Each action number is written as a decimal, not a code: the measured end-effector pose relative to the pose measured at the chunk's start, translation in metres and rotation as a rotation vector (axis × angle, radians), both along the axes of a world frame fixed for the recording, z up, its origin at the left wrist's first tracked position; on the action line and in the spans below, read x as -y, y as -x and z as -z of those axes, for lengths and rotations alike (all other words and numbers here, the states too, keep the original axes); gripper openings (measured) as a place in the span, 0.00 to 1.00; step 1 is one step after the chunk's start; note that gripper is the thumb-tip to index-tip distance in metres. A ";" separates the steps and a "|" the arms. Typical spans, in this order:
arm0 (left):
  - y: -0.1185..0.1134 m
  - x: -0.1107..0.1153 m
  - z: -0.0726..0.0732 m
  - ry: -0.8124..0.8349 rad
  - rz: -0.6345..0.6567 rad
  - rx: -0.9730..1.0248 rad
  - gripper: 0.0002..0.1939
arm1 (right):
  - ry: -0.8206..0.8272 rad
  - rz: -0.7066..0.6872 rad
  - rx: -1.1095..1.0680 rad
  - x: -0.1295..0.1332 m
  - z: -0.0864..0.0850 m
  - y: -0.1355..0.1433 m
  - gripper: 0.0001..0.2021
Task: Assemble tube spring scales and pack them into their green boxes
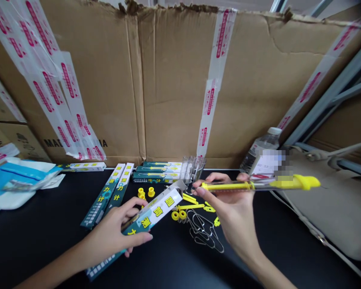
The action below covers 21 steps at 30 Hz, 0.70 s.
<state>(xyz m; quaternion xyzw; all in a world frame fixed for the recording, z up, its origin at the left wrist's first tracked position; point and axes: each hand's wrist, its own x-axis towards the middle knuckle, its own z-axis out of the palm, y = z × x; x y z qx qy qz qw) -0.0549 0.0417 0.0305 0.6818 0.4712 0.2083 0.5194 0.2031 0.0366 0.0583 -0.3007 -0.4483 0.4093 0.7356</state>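
Note:
My left hand (120,226) is closed around a long, slim green-and-white carton (161,210) with yellow characters, tilted up to the right. At its upper right end the flap stands open. In my right hand (231,200) is a spring scale (228,186), a clear tube with a yellow rod and a yellow end piece, held about level. The fingers pinch it near its left end. Beneath and between my hands lie yellow rods (191,207), yellow rings (175,215) and a tangle of metal wire hooks (203,233). Several clear tubes (194,168) stand behind them.
More slim cartons (104,196) lie to the left and a stack of cartons (156,172) at the back. A large cardboard box (174,88) walls off the far side. A bottle (269,138) and a pale bag (333,200) are right; blue-and-white packaging (21,174) is left.

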 end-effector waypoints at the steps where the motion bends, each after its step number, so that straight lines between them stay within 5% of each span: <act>1: 0.000 0.000 0.000 -0.005 -0.009 0.016 0.28 | -0.012 -0.008 -0.010 0.002 0.001 0.005 0.30; 10: -0.004 0.001 -0.012 -0.032 0.049 0.003 0.23 | -0.145 0.051 0.039 0.005 0.010 0.020 0.27; 21: -0.005 0.009 -0.007 -0.025 0.041 0.036 0.25 | -0.214 0.119 0.122 0.002 0.015 0.018 0.26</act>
